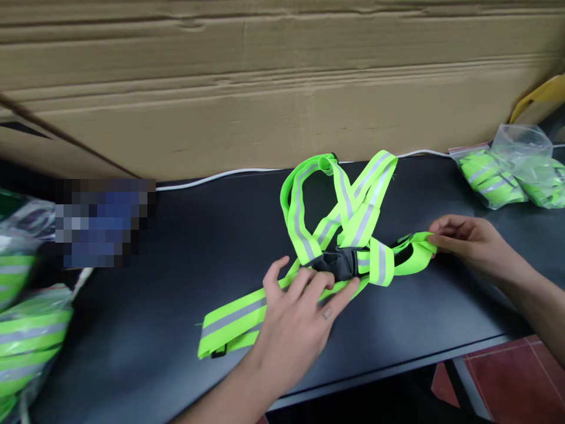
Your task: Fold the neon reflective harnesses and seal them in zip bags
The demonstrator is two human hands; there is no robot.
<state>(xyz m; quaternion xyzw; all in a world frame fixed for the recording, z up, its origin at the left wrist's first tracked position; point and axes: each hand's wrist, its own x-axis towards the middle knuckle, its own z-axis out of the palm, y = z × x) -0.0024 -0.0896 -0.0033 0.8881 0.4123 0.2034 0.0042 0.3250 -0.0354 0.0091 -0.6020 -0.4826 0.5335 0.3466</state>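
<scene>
A neon green reflective strap vest [348, 212] with grey stripes lies crossed on the black table [176, 282]. A black plastic buckle [338, 262] sits at its middle. My left hand [295, 318] lies flat on the lower strap just left of the buckle, fingers spread and pressing down. My right hand [468, 241] pinches the right end loop of the strap between thumb and fingers.
Bagged green vests [507, 174] lie at the back right, and more bagged ones [26, 330] at the left edge. A cardboard wall [265, 88] rises behind the table, with a white cable [212, 176] along its foot. Red floor tiles [507, 377] show past the table's front edge.
</scene>
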